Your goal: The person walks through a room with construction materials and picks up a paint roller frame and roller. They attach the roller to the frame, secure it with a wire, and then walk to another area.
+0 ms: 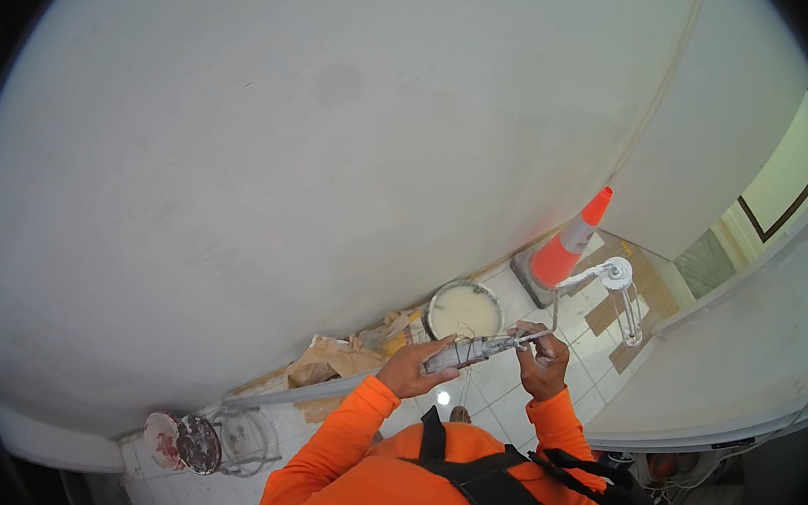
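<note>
A paint roller frame (556, 312) spans both my hands, its shank bending up and away to the right. At its far end is a bare wire cage (629, 313) between two white end pieces, caked with white material. My left hand (406, 370) is wrapped round the grey, coated handle (458, 354), which has thin wire wound about it with loose ends sticking out. My right hand (544, 366) pinches the shank where it meets the handle. Just beyond the handle, a round bucket (434, 310) of off-white liquid stands on the floor.
An orange traffic cone (555, 262) stands by the wall (285, 196). Crumpled brown paper (324, 360) lies left of the bucket, with a long grey bar (307, 394) across it. Paint-smeared round items (199, 445) sit lower left. A curved panel (746, 374) bounds the right side.
</note>
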`<action>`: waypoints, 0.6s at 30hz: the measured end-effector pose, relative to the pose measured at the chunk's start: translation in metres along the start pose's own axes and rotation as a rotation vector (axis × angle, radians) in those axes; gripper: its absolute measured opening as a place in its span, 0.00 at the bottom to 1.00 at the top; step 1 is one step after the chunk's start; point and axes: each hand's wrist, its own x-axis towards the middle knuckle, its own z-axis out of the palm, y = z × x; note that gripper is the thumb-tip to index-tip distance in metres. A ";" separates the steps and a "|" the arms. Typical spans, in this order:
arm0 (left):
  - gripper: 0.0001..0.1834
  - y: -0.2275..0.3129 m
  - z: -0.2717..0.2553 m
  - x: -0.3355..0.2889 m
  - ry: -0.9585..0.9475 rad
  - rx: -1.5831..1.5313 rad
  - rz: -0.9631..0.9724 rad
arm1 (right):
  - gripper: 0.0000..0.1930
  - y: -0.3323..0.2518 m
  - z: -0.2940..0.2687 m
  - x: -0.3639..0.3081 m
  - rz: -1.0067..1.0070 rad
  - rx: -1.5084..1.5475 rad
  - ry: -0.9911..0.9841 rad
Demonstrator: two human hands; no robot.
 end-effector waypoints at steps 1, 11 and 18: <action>0.35 0.000 0.000 0.000 -0.010 -0.014 -0.012 | 0.13 0.000 -0.003 0.001 -0.004 -0.004 -0.021; 0.36 0.003 -0.009 0.008 -0.171 -0.160 -0.116 | 0.15 -0.011 -0.007 0.002 -0.123 -0.077 0.053; 0.32 0.016 -0.017 0.014 -0.283 -0.293 -0.174 | 0.16 -0.023 -0.004 0.007 -0.255 -0.277 0.061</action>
